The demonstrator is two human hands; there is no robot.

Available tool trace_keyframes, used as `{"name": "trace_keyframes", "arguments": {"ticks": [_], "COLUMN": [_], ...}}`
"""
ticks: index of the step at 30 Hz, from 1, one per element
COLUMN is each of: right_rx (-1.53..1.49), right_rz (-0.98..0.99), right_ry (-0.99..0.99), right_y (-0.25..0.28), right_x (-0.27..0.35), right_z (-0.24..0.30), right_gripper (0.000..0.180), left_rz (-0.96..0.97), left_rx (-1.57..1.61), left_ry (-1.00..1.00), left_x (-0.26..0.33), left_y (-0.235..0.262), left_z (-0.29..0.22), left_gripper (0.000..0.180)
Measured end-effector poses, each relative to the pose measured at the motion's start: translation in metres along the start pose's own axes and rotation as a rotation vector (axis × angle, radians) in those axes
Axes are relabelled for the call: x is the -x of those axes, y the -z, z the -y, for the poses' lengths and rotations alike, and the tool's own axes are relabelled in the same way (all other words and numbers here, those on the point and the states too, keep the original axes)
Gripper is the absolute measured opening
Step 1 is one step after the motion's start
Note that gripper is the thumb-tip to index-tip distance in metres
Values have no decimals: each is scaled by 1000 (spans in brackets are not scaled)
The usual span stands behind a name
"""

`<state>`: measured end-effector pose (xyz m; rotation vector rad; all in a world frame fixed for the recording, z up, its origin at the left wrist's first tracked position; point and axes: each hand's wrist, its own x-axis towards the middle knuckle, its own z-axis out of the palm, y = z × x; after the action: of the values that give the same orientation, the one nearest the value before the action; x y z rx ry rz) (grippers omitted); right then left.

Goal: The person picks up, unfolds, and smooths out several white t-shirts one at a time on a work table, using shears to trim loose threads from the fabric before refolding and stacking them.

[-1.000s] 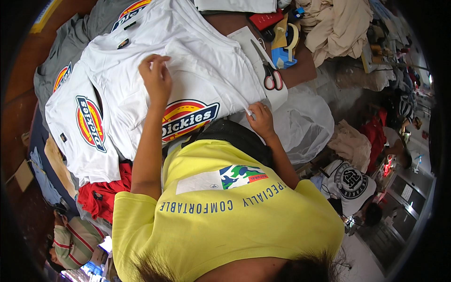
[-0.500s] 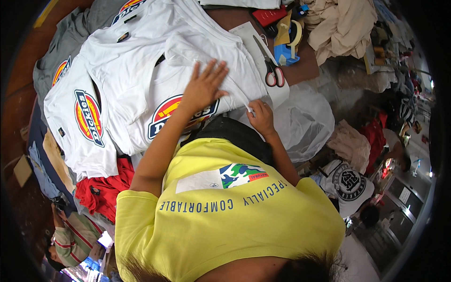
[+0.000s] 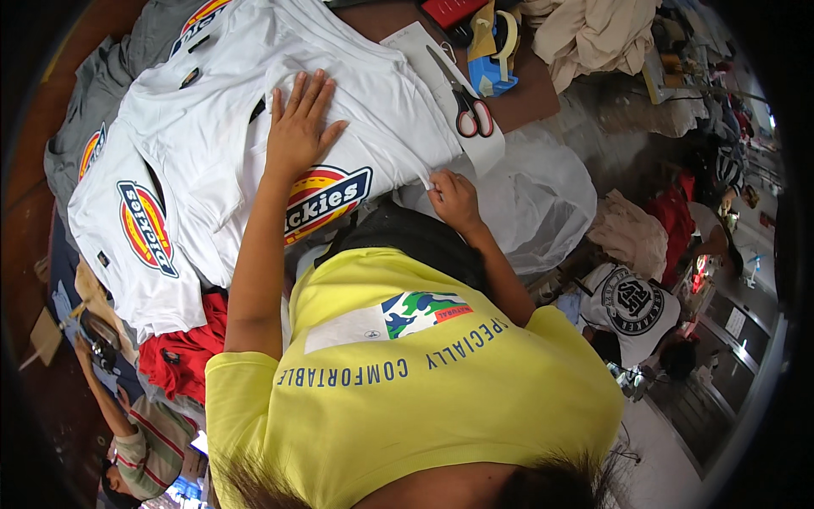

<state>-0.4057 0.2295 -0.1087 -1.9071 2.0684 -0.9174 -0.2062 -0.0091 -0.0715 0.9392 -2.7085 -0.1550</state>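
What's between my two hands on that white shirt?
Head view: between left hand and right hand lies only white shirt fabric, with the round logo's edge.

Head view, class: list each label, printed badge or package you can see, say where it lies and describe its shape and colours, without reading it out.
Printed badge: on the white shirt under the left hand; arched, red, yellow, navy.
Second badge: white shirt at left; same colours.
White paper strip: under the scissors; long, plain.
Clear plastic bag: right of the right hand; crumpled, whitish.

White T-shirt [image 3: 254,110]: soft matt cotton cloth, slick printed emblem; scissors [image 3: 465,100]: bright metal blades, glossy red plastic handles; worktop [image 3: 521,93]: dull brown wood; bag [image 3: 534,195]: filmy translucent plastic.
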Motion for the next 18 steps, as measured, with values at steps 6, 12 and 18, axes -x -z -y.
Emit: {"name": "trace_keyframes", "arguments": {"ticks": [6, 12, 18], "right_rx": [-89, 18, -63], "right_rz": [0, -189, 198], "right_ry": [-4, 213, 389], "right_y": [-3, 9, -7], "right_x": [3, -26, -77], "right_z": [-4, 18, 58], "right_gripper": [38, 48, 32], "left_rz": [-33, -155, -191], "left_rx": [-25, 71, -9], "left_ry": [-9, 176, 399], "left_x": [40, 157, 193], "left_y": [20, 31, 57], "left_z": [-17, -16, -1], "left_gripper": [48, 19, 24]}}
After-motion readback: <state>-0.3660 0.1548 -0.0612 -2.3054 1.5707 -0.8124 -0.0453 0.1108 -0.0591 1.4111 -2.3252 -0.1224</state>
